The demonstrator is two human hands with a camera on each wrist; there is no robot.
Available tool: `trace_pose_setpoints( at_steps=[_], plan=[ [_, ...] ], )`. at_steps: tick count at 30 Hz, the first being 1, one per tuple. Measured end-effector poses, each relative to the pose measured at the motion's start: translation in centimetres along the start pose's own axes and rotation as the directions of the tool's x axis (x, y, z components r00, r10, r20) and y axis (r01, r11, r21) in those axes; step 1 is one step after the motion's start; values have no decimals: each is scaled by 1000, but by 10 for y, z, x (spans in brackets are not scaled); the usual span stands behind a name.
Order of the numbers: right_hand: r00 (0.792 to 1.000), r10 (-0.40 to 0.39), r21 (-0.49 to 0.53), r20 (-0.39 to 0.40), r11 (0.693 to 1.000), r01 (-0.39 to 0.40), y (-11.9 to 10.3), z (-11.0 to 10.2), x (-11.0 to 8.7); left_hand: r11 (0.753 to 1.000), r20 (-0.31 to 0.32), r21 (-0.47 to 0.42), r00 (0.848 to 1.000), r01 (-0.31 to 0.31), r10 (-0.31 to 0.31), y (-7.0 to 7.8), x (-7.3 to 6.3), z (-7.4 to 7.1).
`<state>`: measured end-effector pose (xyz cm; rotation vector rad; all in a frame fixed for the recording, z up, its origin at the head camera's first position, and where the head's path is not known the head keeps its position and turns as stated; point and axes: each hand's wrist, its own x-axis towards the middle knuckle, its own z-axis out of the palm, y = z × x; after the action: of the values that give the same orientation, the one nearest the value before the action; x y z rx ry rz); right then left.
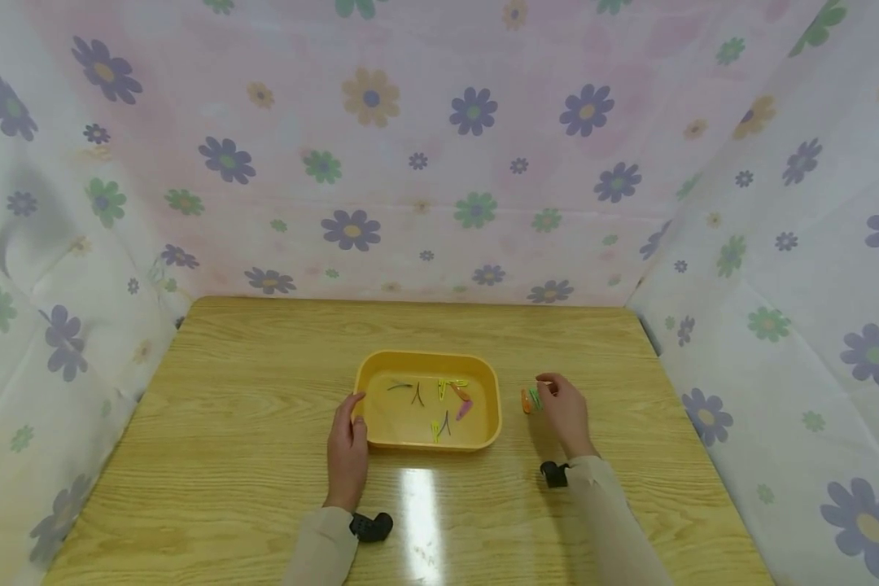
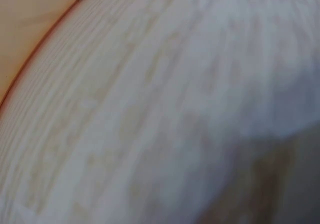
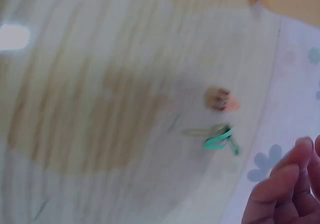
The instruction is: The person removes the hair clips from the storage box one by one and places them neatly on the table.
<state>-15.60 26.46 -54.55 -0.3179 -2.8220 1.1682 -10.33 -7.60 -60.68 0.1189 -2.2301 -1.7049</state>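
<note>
A yellow plastic tray (image 1: 388, 444) stands on the table with several small hair clips in it: yellow-green ones, an orange one, a pink clip (image 1: 465, 409) and thin dark V-shaped pieces. My left hand (image 1: 347, 456) holds the tray's left edge, thumb and fingers at the rim. To the right of the tray lie an orange clip (image 1: 526, 401) and a green clip (image 1: 535, 398). Just beside them is my right hand (image 1: 566, 415), fingers loosely bent. In the right wrist view a gap separates its fingers from the green clip (image 3: 218, 140), and nothing shows in its grasp.
The wooden table (image 1: 249, 456) ends at a flowered cloth (image 1: 417, 179) behind and at both sides. A bright light reflection lies in front of the tray. The left wrist view shows mostly blurred tabletop and a bit of the tray's edge (image 2: 30, 28).
</note>
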Motion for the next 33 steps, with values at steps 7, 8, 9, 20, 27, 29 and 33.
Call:
trace_pose_setpoints(
  at_steps=[7, 8, 9, 20, 27, 29, 33],
  plan=[
    [997, -53, 149, 52, 988, 45, -18, 4, 1, 1000, -13, 4, 1000, 3, -3, 0, 3, -2],
    [997, -57, 182, 56, 982, 46, -21, 5, 0, 1000, -17, 6, 1000, 1, -1, 0, 3, -2],
    [996, -60, 219, 63, 975, 45, -25, 5, 0, 1000, -19, 9, 1000, 0, 1, 0, 4, -2],
    [990, -128, 291, 65, 951, 104, -56, 19, -6, 1000, -11, 9, 1000, 19, -19, 0, 6, -2],
    [989, -112, 319, 101, 945, 74, -68, 30, -18, 999, -1, 14, 1000, 31, -31, -3, 0, -1],
    [988, -105, 319, 113, 946, 63, -69, 34, -23, 999, 8, 22, 999, 31, -31, -5, -2, 0],
    [983, -138, 361, 120, 928, 86, -72, 44, -28, 1000, 10, 25, 1000, 11, -11, -7, -2, 0]
  ],
)
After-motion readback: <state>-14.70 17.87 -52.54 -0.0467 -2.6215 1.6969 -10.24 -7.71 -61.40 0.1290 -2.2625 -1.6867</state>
